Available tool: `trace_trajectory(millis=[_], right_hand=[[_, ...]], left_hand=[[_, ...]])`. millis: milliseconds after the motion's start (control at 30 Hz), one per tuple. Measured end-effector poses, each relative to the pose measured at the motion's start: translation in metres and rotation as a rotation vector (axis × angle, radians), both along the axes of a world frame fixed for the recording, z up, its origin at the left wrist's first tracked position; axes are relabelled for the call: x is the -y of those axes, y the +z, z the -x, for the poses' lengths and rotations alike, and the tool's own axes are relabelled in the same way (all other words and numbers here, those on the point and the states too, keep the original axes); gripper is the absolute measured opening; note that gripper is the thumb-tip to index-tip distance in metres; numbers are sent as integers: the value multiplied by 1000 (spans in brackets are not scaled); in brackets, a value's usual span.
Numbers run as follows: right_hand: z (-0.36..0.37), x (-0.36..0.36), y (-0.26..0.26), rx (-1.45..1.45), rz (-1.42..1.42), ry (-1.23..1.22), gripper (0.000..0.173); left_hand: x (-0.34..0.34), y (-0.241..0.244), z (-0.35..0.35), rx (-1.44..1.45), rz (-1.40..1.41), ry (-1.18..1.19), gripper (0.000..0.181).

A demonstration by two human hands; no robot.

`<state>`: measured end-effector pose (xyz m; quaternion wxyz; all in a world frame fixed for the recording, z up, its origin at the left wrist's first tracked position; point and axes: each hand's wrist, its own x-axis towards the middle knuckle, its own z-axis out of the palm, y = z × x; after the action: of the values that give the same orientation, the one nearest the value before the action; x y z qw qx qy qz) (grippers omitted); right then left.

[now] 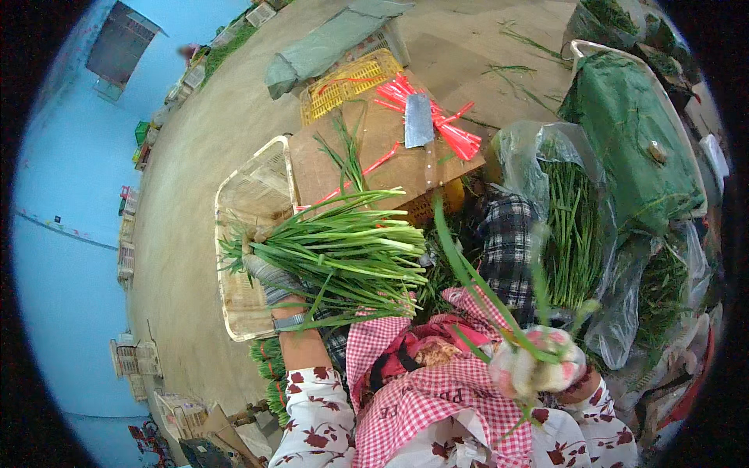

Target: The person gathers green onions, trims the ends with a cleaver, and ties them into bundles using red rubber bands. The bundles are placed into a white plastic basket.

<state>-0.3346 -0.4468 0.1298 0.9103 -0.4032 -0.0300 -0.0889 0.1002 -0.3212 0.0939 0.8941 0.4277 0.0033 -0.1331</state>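
Observation:
My left hand [260, 257], in a greyish glove, is closed round one end of a big bunch of long green leafy stalks [357, 251], whose pale cut ends fan to the right over my lap. Below right, my right hand [535, 362], in a white and pink glove, holds a few loose green leaves [468, 269], slightly blurred. Ahead, a brown board [374, 128] bears a cleaver [419, 120] with a wooden handle and a pile of red-and-white tie strips [459, 137]. A few green stalks [349, 152] lie on it too.
A white plastic crate [225, 292] stands beyond my left hand. To the right are an open clear bag [591, 175] of green stalks and a crate covered with green sheeting [638, 140]. A yellow crate [351, 82] is behind the board. Tied green bundles [272, 374] lie by my left forearm.

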Motion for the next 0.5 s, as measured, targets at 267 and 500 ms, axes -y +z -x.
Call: trace_trajectory(millis=[267, 500], right_hand=[[-69, 12, -87, -364, 2114, -369, 38], [-104, 12, -47, -329, 1163, -614, 34]], left_hand=[[-18, 22, -14, 133, 230, -146, 24], [-12, 49, 26, 71, 403, -282, 22]])
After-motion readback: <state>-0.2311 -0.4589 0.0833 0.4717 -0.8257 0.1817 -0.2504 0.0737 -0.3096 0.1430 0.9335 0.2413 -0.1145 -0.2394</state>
